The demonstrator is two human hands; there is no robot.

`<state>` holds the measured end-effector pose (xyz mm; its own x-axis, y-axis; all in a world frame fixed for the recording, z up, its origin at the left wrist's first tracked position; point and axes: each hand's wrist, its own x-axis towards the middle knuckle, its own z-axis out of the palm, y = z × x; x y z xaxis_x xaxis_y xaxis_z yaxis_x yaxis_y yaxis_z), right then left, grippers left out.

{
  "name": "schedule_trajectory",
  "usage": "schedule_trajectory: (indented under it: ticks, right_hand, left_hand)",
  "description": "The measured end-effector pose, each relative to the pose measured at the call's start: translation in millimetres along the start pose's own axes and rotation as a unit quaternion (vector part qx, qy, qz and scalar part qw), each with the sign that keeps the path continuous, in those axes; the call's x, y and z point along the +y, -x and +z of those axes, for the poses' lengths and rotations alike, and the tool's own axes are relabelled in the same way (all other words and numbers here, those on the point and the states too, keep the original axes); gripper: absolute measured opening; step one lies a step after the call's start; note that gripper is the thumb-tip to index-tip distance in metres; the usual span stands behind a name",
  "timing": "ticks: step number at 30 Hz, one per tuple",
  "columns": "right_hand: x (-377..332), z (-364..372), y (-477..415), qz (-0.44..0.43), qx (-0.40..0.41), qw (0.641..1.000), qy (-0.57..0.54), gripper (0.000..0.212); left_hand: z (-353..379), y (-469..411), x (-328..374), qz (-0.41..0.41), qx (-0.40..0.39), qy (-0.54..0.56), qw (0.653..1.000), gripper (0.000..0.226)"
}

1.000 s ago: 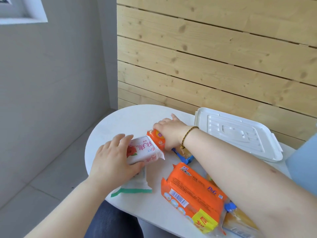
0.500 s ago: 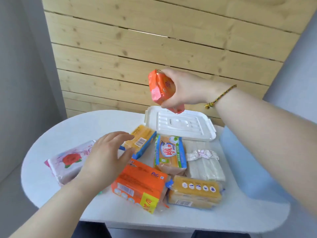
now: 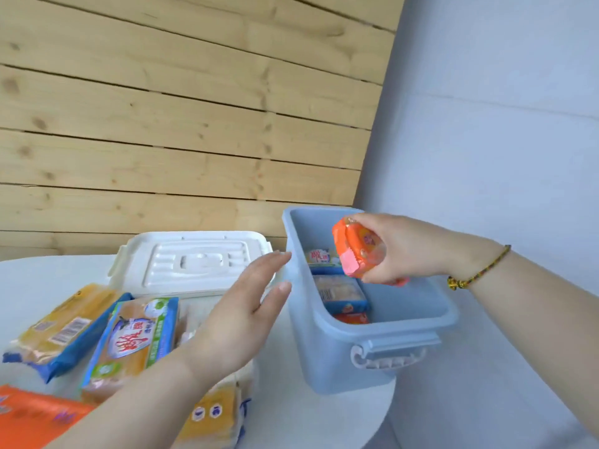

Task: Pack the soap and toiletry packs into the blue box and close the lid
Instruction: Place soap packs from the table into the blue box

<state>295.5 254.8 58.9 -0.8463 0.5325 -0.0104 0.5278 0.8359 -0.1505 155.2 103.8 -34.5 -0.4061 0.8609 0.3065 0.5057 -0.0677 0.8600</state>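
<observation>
Right hand point(image 3: 405, 251) is gripping the orange soap pack point(image 3: 358, 251), fingers point(image 3: 376, 277) curled round it, holding it above the open blue box point(image 3: 330, 361). Packed soaps point(image 3: 340, 293) are lying inside the box. Left hand point(image 3: 236, 319) is hovering just beside the box's left wall, its fingers straight and grasping nothing. White lid point(image 3: 191, 264) is lying on the desk point(image 3: 308, 416) left of the box, with loose packs point(image 3: 136, 338) sitting in front of it.

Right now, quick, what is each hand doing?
Left hand: open, fingers straight, holding nothing.
Right hand: grips an orange soap pack over the blue box.
</observation>
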Motion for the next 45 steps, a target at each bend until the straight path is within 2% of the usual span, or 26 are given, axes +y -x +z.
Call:
schedule_trajectory:
  ticks: [3, 6, 9, 13, 16, 20, 26, 32, 35, 43, 45]
  right_hand:
    - [17, 23, -4, -0.008, -0.091, 0.994, 0.067, 0.066]
    - [24, 46, -14, -0.026, -0.160, 0.979, 0.120, 0.064]
    - [24, 62, -26, -0.044, -0.216, 0.965, 0.145, 0.060]
    - [19, 80, -37, -0.062, -0.267, 0.940, 0.202, 0.052]
    - [17, 88, -42, -0.088, -0.245, 0.933, 0.250, 0.052]
    - [22, 83, -45, -0.125, -0.191, 0.938, 0.260, 0.077]
    - [36, 79, -40, -0.075, -0.271, 0.916, 0.286, 0.101]
    - [28, 83, -47, -0.108, -0.228, 0.908, 0.333, 0.105]
    - [29, 84, -47, -0.091, -0.216, 0.913, 0.333, 0.106]
    - [28, 82, -48, -0.040, -0.200, 0.908, 0.365, 0.101]
    - [28, 79, -46, -0.020, -0.222, 0.918, 0.329, 0.096]
  left_hand:
    - [24, -27, 9, -0.062, -0.003, 0.069, 0.996, 0.048]
    - [43, -46, 5, -0.093, 0.001, 0.073, 0.993, 0.057]
    - [55, -52, -1, -0.089, -0.003, 0.045, 0.995, 0.058]
    - [59, -55, -8, -0.098, -0.015, 0.078, 0.992, 0.054]
    - [60, -54, -10, -0.105, -0.016, 0.102, 0.989, 0.053]
    - [61, -54, -12, -0.122, -0.018, 0.145, 0.982, 0.050]
    - [61, -53, -12, -0.116, -0.034, 0.159, 0.980, 0.044]
    - [61, -54, -15, -0.108, -0.037, 0.150, 0.982, 0.047]
    - [62, -55, -15, -0.105, -0.043, 0.156, 0.981, 0.042]
    - [59, -55, -11, -0.109, -0.059, 0.103, 0.987, 0.051]
    - [54, -52, -6, -0.102, -0.063, 0.082, 0.989, 0.052]
